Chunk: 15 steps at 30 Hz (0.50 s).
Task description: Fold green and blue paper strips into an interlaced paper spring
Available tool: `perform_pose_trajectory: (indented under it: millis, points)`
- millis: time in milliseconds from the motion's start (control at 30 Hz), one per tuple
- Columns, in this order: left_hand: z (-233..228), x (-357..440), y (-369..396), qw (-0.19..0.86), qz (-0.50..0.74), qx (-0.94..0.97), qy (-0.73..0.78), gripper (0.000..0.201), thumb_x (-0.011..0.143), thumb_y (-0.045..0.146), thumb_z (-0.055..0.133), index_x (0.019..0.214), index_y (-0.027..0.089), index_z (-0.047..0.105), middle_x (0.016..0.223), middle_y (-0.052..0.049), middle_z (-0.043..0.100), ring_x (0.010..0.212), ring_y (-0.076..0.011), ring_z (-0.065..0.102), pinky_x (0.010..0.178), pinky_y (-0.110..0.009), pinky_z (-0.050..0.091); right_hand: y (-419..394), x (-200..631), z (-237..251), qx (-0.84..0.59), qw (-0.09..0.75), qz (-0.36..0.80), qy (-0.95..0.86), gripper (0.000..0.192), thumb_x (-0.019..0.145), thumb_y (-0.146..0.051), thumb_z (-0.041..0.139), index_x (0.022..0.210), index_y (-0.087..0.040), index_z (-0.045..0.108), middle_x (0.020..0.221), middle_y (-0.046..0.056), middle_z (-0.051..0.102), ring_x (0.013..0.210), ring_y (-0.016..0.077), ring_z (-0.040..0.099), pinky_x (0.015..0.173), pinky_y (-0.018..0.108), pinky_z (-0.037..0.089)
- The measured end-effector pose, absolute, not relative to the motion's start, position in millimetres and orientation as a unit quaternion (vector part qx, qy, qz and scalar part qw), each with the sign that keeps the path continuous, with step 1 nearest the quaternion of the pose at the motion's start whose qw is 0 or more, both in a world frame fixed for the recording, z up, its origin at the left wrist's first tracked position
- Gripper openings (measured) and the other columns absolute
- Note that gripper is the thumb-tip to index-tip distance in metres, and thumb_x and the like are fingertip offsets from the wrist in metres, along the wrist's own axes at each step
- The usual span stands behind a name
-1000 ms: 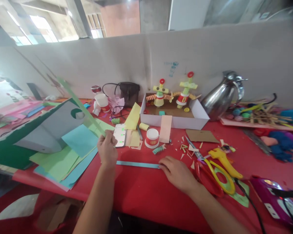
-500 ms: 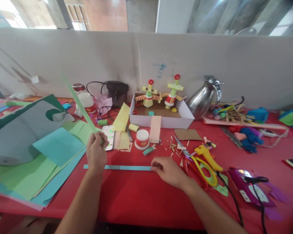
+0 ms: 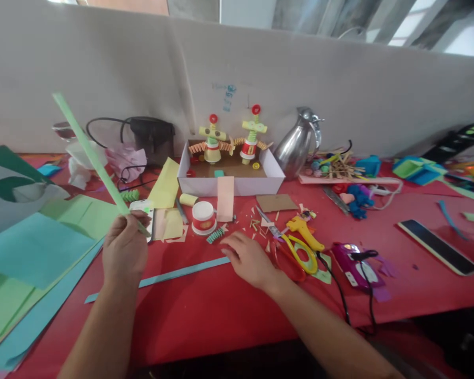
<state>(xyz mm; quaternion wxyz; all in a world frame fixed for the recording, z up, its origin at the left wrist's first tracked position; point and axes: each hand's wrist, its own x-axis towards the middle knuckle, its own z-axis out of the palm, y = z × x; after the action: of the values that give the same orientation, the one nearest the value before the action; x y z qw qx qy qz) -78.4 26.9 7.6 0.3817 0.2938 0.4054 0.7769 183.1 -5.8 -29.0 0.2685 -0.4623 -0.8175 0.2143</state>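
Note:
My left hand [image 3: 125, 247] is closed round the lower end of a long light green paper strip [image 3: 90, 155], which slants up to the left in the air. On the red table lies a narrow blue paper strip [image 3: 181, 272], partly hidden behind my left forearm. My right hand [image 3: 250, 258] is over its right end, fingers loosely bent and apart; contact with the strip is unclear. Just beyond that hand are a small green folded paper spring [image 3: 215, 236] and a red and white paper cup [image 3: 204, 218].
Colored paper sheets [image 3: 35, 247] cover the left side. A white box [image 3: 231, 186] with two paper figures stands behind. To the right lie yellow-handled scissors [image 3: 300, 253], a yellow glue gun [image 3: 306, 231], a purple device [image 3: 355, 268] with a black cable, and a steel jug [image 3: 298, 142].
My view has swung to the right and tilted. The fingers of my right hand have loosened and shifted over the blue strip's end. My left hand keeps holding the green strip.

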Motion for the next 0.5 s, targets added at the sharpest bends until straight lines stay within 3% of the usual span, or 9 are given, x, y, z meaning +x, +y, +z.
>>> perform_pose_trajectory:
  millis: [200,367,500]
  points:
    - [1.8,-80.7,29.5,0.414,0.778,0.256,0.397,0.018,0.06,0.008,0.083,0.072,0.011,0.07,0.074,0.0,0.069,0.065,-0.0074,0.057,0.057,-0.018,0.046,-2.5,196.5,-10.2,-0.462,0.229,0.114,-0.849,0.023,0.099,-0.024,0.046,0.101,-0.023,0.069,0.094,0.005,0.072,0.084,0.0186,0.065,0.075,0.03,0.047]
    - [-2.4,-78.1,30.3,0.424,0.773,0.289,0.372,0.016,0.06,0.005,0.081,0.072,0.011,0.071,0.069,-0.001,0.067,0.059,-0.0086,0.059,0.05,-0.018,0.047,6.8,261.7,5.3,-0.638,0.267,0.048,-0.721,0.023,0.097,-0.025,0.046,0.105,-0.02,0.068,0.102,0.008,0.072,0.095,0.0226,0.065,0.083,0.033,0.047]
    - [2.3,-76.3,25.1,0.413,0.773,0.31,0.369,0.011,0.067,0.01,0.078,0.076,0.014,0.073,0.075,0.0,0.068,0.055,-0.0072,0.06,0.05,-0.018,0.05,13.3,317.8,-2.2,-0.788,0.103,-0.027,-0.606,0.033,0.09,-0.029,0.057,0.118,-0.013,0.064,0.114,0.02,0.067,0.107,0.0353,0.06,0.087,0.042,0.045]
